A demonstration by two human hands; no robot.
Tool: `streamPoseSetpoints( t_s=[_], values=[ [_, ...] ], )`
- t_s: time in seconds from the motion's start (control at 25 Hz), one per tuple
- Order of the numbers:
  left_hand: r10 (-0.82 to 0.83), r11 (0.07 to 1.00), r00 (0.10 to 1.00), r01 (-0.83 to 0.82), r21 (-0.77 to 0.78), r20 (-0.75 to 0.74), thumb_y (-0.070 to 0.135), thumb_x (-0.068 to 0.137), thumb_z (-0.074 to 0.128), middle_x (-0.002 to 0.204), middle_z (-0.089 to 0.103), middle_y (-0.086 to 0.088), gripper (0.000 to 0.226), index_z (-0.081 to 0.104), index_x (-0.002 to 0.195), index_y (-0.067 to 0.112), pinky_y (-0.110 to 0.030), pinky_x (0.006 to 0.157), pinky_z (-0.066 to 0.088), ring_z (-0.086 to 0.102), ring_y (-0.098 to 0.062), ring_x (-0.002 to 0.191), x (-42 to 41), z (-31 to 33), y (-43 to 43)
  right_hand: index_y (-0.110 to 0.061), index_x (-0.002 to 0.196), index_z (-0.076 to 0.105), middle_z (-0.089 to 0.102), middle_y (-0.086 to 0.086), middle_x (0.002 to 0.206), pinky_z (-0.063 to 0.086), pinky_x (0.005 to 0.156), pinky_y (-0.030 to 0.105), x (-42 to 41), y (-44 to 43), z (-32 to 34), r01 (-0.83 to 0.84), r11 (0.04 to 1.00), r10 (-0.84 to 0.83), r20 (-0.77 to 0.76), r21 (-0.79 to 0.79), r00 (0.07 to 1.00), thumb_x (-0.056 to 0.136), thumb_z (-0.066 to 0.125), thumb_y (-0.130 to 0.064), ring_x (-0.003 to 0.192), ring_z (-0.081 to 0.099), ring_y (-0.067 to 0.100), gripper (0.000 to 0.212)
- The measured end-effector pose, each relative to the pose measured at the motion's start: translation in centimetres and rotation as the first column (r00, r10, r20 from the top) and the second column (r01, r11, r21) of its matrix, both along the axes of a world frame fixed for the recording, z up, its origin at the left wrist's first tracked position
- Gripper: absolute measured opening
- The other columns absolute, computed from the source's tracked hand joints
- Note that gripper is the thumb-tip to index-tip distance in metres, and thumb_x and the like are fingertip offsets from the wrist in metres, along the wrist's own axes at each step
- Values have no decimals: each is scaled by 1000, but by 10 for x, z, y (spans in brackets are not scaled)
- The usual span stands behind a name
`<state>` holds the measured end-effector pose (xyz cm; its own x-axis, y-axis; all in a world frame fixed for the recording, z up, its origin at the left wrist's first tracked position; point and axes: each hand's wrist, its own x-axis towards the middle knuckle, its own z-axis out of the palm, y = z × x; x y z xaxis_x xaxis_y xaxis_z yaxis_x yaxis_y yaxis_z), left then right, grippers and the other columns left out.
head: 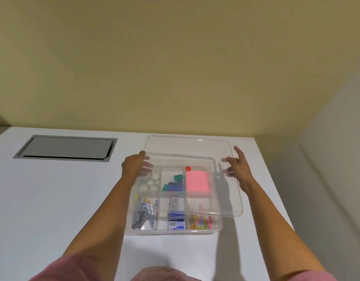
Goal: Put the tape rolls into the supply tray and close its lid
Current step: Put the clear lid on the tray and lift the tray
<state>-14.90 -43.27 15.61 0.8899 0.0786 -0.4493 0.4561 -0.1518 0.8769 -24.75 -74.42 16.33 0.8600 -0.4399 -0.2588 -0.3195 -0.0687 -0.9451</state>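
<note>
A clear plastic supply tray [219, 228] with several compartments sits on the white table. Clear tape rolls [149, 180] lie in its far left compartment. Above the tray hangs the clear lid [187, 148], shifted a little back and right of the tray. My left hand [135, 165] grips the lid's left edge, thumb on top and fingers beneath. My right hand [237, 165] holds the lid's right edge, fingers spread under it.
Other compartments hold green and blue items [173, 182], a pink note pad [196, 180], binder clips [143, 218], staple boxes [176, 219] and coloured paper clips [199, 222]. A grey cable hatch [65, 148] lies at the back left. The table's right edge [276, 189] is near.
</note>
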Motion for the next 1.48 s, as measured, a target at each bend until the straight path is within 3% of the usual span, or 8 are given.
streamPoseSetpoints(
  t_s=[0.12, 0.24, 0.4, 0.6, 1.0, 1.2, 1.32, 1.48],
  values=[
    [56, 996, 997, -59, 67, 45, 43, 93, 52, 82, 70, -10, 38, 60, 111, 10, -32, 60, 57, 67, -24, 59, -10, -20, 2, -23, 151, 21, 58, 7, 95, 50, 52, 27, -4, 13, -24, -32, 990, 15, -124, -136, 992, 102, 37, -16, 55, 55, 19, 53],
    [70, 923, 995, -90, 373, 66, 45, 94, 47, 99, 71, -14, 40, 61, 113, 13, -42, 85, 56, 68, -33, 87, -20, -39, 3, -18, 151, 23, 55, 10, 101, 54, 51, 29, -4, 26, -45, -104, 967, 48, -233, -233, 971, 102, 39, -18, 65, 62, 26, 51],
    [125, 838, 988, -156, 523, 95, 24, 97, 45, 118, 62, -24, 31, 63, 114, 5, -43, 89, 48, 58, -41, 109, -28, -54, 3, -15, 146, 34, 50, 14, 132, 52, 87, 45, -3, 39, -64, -192, 868, 39, -321, -459, 946, 100, 41, -20, 113, 57, 34, 47],
    [63, 706, 988, -146, 693, 144, 17, 96, 46, 119, 56, -21, 27, 57, 119, 9, -46, 91, 44, 54, -38, 109, -26, -63, -4, -15, 137, 46, 58, 9, 131, 49, 93, 41, 6, 46, -71, -193, 742, -41, -331, -642, 943, 100, 41, -23, 116, 58, 30, 38],
    [123, 794, 989, -149, 590, 84, 18, 99, 41, 127, 56, -21, 33, 58, 123, 4, -48, 98, 44, 51, -38, 119, 18, -75, -6, -4, 105, 68, 69, 15, 111, 41, 78, 28, 45, 36, -81, 106, 959, -178, -266, -262, 948, 99, 47, -30, 94, 59, 27, 34],
    [201, 847, 976, -217, 485, 86, 18, 98, 42, 120, 60, -23, 33, 60, 117, -2, -46, 94, 49, 57, -39, 112, 31, -79, -11, 9, 105, 64, 61, 28, 121, 47, 100, 48, 63, 34, -84, 329, 944, -315, -305, -5, 899, 93, 59, -31, 114, 56, 44, 42],
    [237, 855, 968, -249, 456, 84, 19, 98, 41, 115, 61, -24, 35, 61, 114, -5, -45, 91, 49, 57, -39, 107, 32, -80, -11, 8, 96, 65, 61, 33, 111, 50, 88, 42, 65, 36, -88, 361, 931, -326, -320, 55, 890, 92, 61, -30, 88, 57, 36, 39],
    [256, 881, 966, -242, 407, 20, 23, 98, 41, 86, 61, -21, 38, 59, 76, -3, -38, 79, 45, 55, -32, 84, 37, -79, -8, 6, 102, 65, 62, 26, 119, 49, 97, 48, 66, 37, -89, 386, 919, -342, -317, 87, 885, 92, 61, -30, 84, 51, 28, 37]
  ],
)
